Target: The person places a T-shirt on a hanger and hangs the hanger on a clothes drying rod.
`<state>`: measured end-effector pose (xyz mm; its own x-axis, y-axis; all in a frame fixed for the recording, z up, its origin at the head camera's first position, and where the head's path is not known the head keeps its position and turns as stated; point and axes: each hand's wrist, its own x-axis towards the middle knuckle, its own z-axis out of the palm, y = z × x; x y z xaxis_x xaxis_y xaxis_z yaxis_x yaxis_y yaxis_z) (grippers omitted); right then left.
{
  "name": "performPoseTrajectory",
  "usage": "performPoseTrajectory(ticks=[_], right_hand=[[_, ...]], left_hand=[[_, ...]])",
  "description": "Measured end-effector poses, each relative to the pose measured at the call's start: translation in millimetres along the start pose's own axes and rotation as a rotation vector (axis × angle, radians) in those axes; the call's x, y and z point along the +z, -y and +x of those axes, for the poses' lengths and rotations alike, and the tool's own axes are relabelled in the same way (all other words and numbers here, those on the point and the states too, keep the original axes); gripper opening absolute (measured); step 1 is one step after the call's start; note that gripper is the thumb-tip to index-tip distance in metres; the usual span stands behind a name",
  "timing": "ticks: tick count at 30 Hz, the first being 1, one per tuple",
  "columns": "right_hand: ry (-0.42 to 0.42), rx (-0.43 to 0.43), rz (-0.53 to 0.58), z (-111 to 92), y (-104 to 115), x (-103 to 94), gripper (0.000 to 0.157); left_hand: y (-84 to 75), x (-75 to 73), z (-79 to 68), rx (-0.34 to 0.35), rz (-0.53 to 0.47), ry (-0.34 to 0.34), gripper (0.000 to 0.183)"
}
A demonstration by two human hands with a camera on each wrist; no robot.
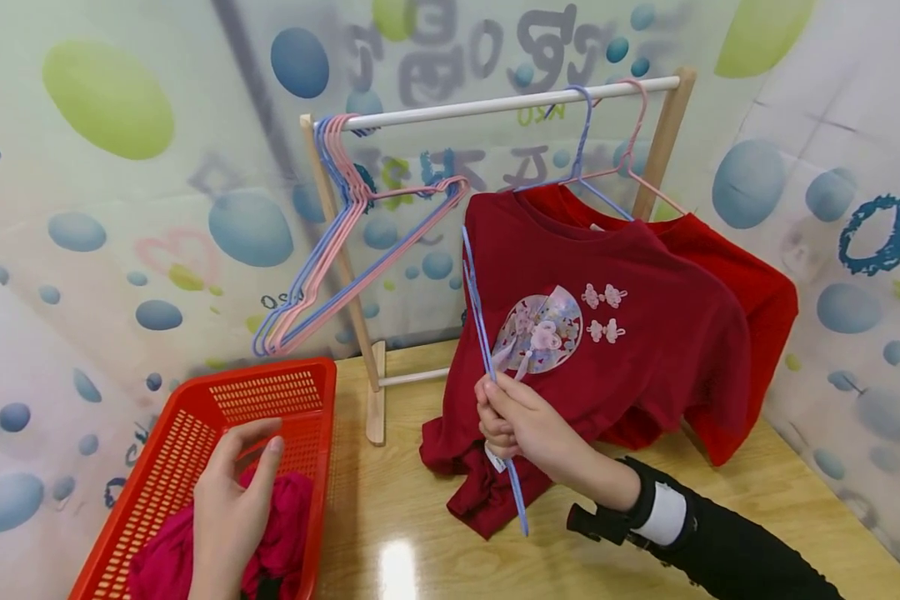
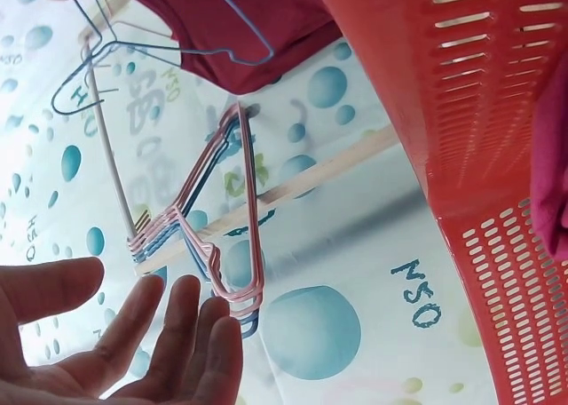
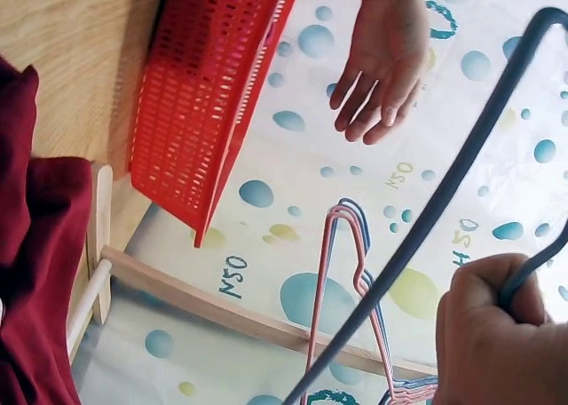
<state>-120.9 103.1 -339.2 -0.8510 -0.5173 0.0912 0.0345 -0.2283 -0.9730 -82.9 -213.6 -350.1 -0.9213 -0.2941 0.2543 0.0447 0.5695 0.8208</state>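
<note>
My right hand grips a blue hanger in front of the hanging shirts; in the head view the hanger is seen nearly edge-on. In the right wrist view, fingers curl around its wire. My left hand hovers over the red basket, fingers relaxed and holding nothing. Inside the basket lies a crumpled magenta garment, partly hidden by that hand. A dark red T-shirt with a round fan print hangs from a blue hanger on the rack, behind the right hand.
The rack has a white rail and wooden posts. Several pink and blue hangers are bunched at its left end. A brighter red garment hangs behind the T-shirt on a pink hanger. Everything stands on a wooden tabletop.
</note>
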Motion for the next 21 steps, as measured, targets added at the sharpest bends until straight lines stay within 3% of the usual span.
performPoseTrajectory(ticks=[6,15,21], right_hand=[[0.033,0.038,-0.009,-9,-1,-2.7,0.026],[-0.052,0.131,-0.163,-14,-4,-9.8,0.032],[-0.044,0.126,-0.163,-18,-9,-20.8,0.037]], left_hand=[[-1.0,1.9,0.3,0.016,-0.002,0.001,0.026],[-1.3,2.8,0.0,0.017,0.029,0.003,0.026],[-2.4,2.2,-1.5,0.003,0.037,0.004,0.026]])
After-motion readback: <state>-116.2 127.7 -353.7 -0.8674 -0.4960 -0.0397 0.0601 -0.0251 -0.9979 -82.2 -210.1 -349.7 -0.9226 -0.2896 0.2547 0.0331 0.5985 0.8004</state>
